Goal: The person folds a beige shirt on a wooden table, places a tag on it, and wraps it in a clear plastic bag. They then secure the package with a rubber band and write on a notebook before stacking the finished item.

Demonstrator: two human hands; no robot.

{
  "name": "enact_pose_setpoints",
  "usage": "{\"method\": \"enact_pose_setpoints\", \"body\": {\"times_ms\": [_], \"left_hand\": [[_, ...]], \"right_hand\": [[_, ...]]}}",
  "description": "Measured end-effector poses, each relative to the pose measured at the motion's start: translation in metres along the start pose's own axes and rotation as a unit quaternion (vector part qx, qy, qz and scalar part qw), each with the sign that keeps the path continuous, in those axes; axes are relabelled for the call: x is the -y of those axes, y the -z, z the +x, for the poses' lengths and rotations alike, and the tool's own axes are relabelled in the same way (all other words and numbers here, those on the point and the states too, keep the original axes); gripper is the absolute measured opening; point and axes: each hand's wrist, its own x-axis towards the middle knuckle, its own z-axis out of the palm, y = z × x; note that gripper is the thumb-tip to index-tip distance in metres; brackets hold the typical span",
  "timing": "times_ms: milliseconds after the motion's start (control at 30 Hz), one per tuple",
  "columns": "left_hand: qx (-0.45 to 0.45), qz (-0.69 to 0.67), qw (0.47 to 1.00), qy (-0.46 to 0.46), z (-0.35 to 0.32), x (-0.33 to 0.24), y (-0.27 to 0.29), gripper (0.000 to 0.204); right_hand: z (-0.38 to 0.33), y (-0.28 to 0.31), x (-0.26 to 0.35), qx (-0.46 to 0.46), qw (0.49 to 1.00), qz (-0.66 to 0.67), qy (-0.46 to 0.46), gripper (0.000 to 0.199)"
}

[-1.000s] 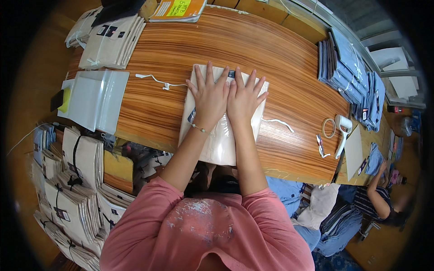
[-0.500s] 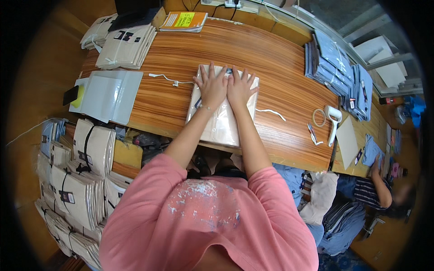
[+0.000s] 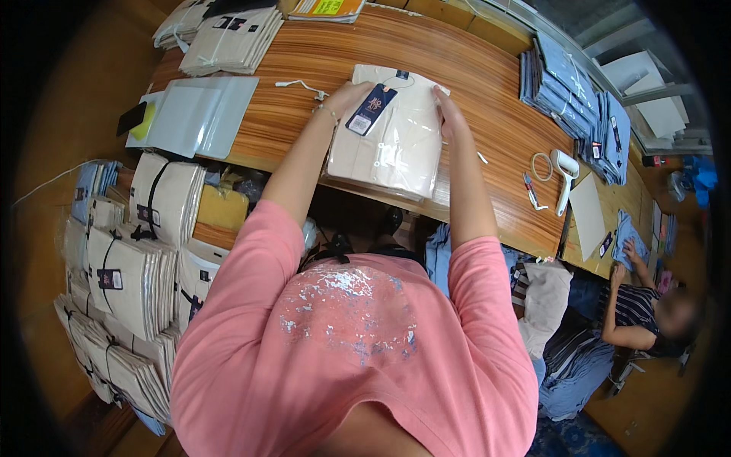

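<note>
A folded cream shirt in a clear plastic bag (image 3: pixel 396 145) lies on the wooden table (image 3: pixel 472 84), with a dark blue tag on its top. My left hand (image 3: pixel 344 97) grips the bag's left edge near the tag. At the right edge, my right hand (image 3: pixel 445 114) holds the bag, fingers along its side. The pack's near end overhangs the table's front edge.
A stack of clear bags (image 3: pixel 194 114) lies at the left with a dark phone (image 3: pixel 132 118). Cream packed shirts (image 3: pixel 232 38) sit far left, blue ones (image 3: pixel 571 84) far right. Bundled shirt stacks (image 3: pixel 129 274) stand at my left. A tape roll (image 3: pixel 542 166) and another person (image 3: pixel 647 305) are right.
My hands were pressed flat together on top of the pack; they have moved apart to its left and right edges. The tag on top is uncovered.
</note>
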Motion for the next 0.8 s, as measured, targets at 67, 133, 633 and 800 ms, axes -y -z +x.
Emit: {"method": "enact_pose_setpoints", "body": {"times_ms": [67, 133, 633, 800], "left_hand": [[-0.087, 0.047, 0.995, -0.016, -0.015, -0.004, 0.005, 0.065], [-0.257, 0.150, 0.953, -0.060, -0.030, -0.006, 0.012, 0.072], [-0.024, -0.162, 0.986, -0.034, -0.199, 0.068, -0.013, 0.064], [-0.170, 0.114, 0.962, -0.181, -0.131, 0.071, 0.038, 0.044]], "right_hand": [[-0.007, 0.009, 0.003, 0.017, 0.997, 0.071, 0.009, 0.063], [-0.019, 0.020, -0.006, -0.006, 0.997, 0.041, 0.068, 0.080], [-0.177, 0.004, -0.117, 0.009, 0.997, 0.003, 0.078, 0.072], [-0.132, 0.083, -0.104, -0.097, 0.946, -0.151, 0.271, 0.054]]}}
